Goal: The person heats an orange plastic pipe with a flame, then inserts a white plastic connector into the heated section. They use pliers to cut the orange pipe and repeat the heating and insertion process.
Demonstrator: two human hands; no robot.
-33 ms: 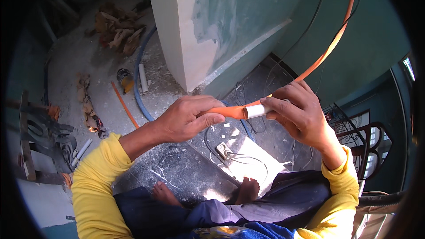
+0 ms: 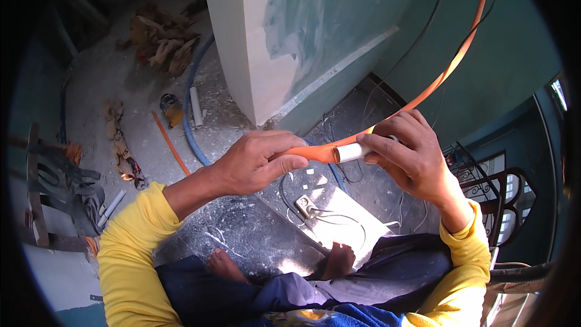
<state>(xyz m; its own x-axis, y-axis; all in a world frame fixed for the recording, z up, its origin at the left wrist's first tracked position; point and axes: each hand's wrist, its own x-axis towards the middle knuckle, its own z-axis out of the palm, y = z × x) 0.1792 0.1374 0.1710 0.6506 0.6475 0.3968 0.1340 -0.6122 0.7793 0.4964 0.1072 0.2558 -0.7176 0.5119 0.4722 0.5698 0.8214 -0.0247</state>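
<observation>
In front of me, my left hand (image 2: pixel 260 160) is wrapped round an orange hose (image 2: pixel 316 153), its thumb pressed along the side. The hose widens to an open, dark-edged mouth, where the end of a short white pipe (image 2: pixel 352 152) sits. Whether the pipe goes inside or only butts against the mouth, I cannot tell. Thumb and fingers of my right hand (image 2: pixel 407 154) are closed on the white pipe, hiding most of its far end. Behind that hand, a long orange stretch (image 2: pixel 445 75) curves up to the upper right; its join with the held part is partly hidden.
A socket block (image 2: pixel 305 206) with cables lies on the floor below my hands. A wall corner (image 2: pixel 257 97) stands ahead. Left of it are a blue hose (image 2: pixel 192 91), a white pipe piece (image 2: pixel 196 108), an orange strip (image 2: pixel 170 144) and crumpled brown paper (image 2: pixel 163 36).
</observation>
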